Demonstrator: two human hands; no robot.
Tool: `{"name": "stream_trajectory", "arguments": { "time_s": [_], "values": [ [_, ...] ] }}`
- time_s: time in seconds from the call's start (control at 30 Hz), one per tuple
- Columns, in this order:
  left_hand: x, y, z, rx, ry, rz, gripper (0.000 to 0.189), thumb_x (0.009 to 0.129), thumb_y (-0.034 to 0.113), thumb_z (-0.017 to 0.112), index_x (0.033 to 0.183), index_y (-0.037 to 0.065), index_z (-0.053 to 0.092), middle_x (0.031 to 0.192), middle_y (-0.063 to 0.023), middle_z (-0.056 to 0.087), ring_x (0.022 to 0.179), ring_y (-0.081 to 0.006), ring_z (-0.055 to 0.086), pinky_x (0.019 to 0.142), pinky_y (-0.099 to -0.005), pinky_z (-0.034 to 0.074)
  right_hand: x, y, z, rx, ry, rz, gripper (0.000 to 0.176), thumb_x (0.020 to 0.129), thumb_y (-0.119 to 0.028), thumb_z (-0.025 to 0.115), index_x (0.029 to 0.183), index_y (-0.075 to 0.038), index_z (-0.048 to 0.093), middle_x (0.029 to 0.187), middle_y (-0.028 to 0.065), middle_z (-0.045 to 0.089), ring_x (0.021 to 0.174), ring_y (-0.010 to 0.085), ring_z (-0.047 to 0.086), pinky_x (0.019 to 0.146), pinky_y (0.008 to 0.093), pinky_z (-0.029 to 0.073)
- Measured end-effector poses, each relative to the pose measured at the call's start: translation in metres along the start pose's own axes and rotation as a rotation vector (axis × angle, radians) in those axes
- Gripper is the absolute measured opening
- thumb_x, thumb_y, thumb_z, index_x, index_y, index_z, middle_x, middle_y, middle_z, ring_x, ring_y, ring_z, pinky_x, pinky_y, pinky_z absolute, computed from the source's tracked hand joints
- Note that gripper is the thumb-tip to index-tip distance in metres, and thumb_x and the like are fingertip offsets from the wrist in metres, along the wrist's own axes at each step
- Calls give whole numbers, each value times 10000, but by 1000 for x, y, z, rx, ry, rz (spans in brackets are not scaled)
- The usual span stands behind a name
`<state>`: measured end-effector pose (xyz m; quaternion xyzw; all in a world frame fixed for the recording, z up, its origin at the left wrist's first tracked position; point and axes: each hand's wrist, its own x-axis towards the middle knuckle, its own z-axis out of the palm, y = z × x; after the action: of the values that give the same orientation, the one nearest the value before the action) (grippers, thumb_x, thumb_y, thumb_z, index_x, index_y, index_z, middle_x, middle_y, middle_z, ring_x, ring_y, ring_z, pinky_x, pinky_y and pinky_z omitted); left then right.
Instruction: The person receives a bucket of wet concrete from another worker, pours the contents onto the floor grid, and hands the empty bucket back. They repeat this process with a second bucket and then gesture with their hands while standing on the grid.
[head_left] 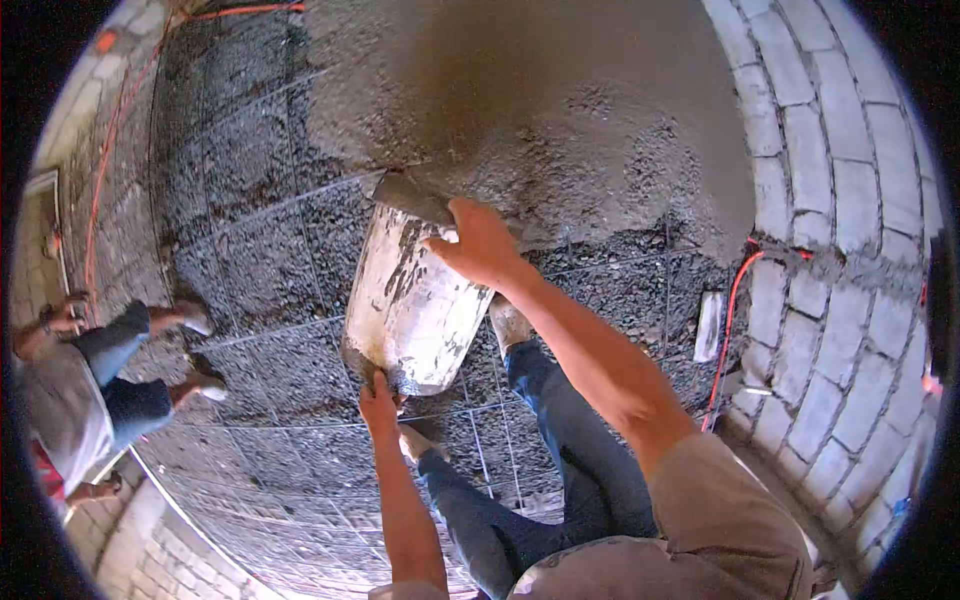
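A whitish bucket [415, 300], splattered with cement, is tipped on its side in front of me, its mouth facing away. My right hand [475, 245] grips it near the rim, thumb lying along the outside wall. Down at the base end, my left hand [380, 400] is closed on the bottom edge, some of its fingers hidden. Grey wet concrete [570, 160] spreads over the ground beyond the mouth. Dark gravel [270, 260] with a thin wire mesh over it lies around the bucket and under my feet.
Block walling [835, 150] runs along the right side. An orange hose or conduit [735, 320] rises near it, beside a pale block [709, 325]. Another orange line [103, 180] runs at the left. A co-worker [75, 385] is at the left edge, feet near the mesh.
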<state>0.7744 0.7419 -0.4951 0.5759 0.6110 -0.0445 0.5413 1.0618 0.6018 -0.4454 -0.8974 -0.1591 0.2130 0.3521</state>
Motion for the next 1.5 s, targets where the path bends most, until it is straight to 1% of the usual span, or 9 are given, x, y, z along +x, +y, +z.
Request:
{"name": "stream_trajectory", "arguments": {
  "time_s": [0.23, 0.37, 0.5, 0.63, 0.67, 0.73, 1.1, 1.43, 1.5],
  "values": [
    [-11, 112, 56, 280, -143, 314, 264, 861, 206, 559, 786, -40, 503, 646, -77, 520, 475, -136, 499, 420, -284, 468, 21, 84, -64, 176, 20, 234, 408, 715, -345, 701, 866, -14, 518, 764, 152, 538, 728, 295, 547, 660, 415, 409],
    [-23, 175, 100, 371, -170, 499, 239, 860, 173, 543, 786, -51, 504, 619, -91, 527, 494, -146, 539, 409, -287, 460, 27, 125, -80, 215, 174, 329, 583, 678, -368, 729, 1036, 45, 525, 916, 244, 600, 855, 379, 594, 731, 440, 465],
    [-24, 220, 132, 801, -79, 860, 257, 849, 220, 537, 804, -33, 516, 639, -184, 570, 505, -295, 590, 493, -394, 447, 37, 174, -80, 279, 273, 335, 608, 682, -381, 724, 1061, 39, 501, 1014, 249, 567, 947, 391, 557, 818, 438, 432],
    [-20, 259, 164, 923, -56, 862, 285, 829, 267, 547, 779, -13, 518, 685, -241, 572, 661, -414, 580, 575, -459, 427, 43, 198, -75, 470, 270, 475, 586, 674, -383, 729, 1036, 20, 507, 979, 221, 582, 919, 378, 567, 806, 431, 435],
    [-23, 271, 169, 966, -80, 881, 288, 822, 270, 547, 796, -15, 523, 702, -249, 574, 710, -435, 565, 611, -483, 422, 44, 208, -69, 510, 342, 448, 512, 703, -311, 730, 1018, 19, 498, 936, 172, 575, 862, 281, 548, 735, 381, 441],
    [-40, 295, 185, 1021, -78, 1010, 289, 824, 269, 544, 796, -18, 519, 699, -249, 573, 703, -435, 564, 615, -488, 423, 39, 218, -69, 550, 415, 433, 443, 733, -239, 730, 1000, 18, 489, 893, 123, 569, 806, 185, 529, 665, 330, 447],
    [-110, 376, 242, 1254, -70, 1360, 243, 828, 241, 532, 840, -1, 510, 724, -232, 583, 706, -412, 579, 633, -493, 444, 18, 180, -125, 933, 410, 713, 637, 741, -297, 730, 1201, 13, 416, 1107, 125, 525, 958, 223, 511, 786, 379, 432],
    [-150, 401, 284, 1248, -94, 1510, 232, 825, 239, 536, 902, 20, 539, 744, -207, 597, 711, -379, 600, 629, -473, 478, 12, 207, -125, 991, 612, 381, 548, 758, -361, 695, 1105, 18, 504, 985, 125, 572, 870, 220, 528, 771, 336, 421],
    [-160, 393, 283, 1228, -121, 1534, 217, 820, 235, 548, 882, 27, 546, 732, -195, 601, 695, -361, 613, 611, -451, 494, -2, 204, -126, 1028, 575, 606, 576, 752, -400, 692, 1068, 44, 504, 943, 121, 566, 824, 197, 507, 741, 326, 424]
  ]
}}
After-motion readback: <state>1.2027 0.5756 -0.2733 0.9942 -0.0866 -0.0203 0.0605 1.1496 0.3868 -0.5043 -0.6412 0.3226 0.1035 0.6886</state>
